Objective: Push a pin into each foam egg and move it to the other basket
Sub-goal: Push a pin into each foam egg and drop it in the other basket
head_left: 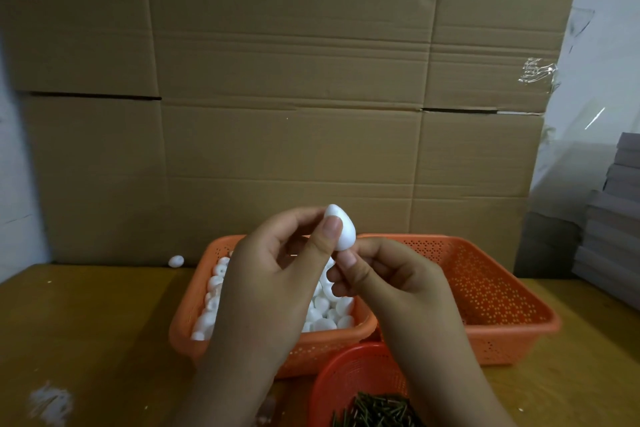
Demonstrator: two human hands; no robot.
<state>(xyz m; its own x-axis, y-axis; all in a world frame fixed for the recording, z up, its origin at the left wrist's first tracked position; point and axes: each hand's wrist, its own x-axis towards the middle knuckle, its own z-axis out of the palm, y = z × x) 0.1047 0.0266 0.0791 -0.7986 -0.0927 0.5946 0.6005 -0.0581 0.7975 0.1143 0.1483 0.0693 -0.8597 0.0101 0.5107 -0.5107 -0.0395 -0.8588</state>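
Foam egg [341,229] raised over 2 orange baskets
Left hand [277,274] pinches the egg; right hand [391,277] fingertips pinched together just beneath it, pin unseen

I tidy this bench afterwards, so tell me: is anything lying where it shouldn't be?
Yes. One stray egg lies on the table against the cardboard, left of the basket of eggs. White crumbs are smeared at the table's near left corner.
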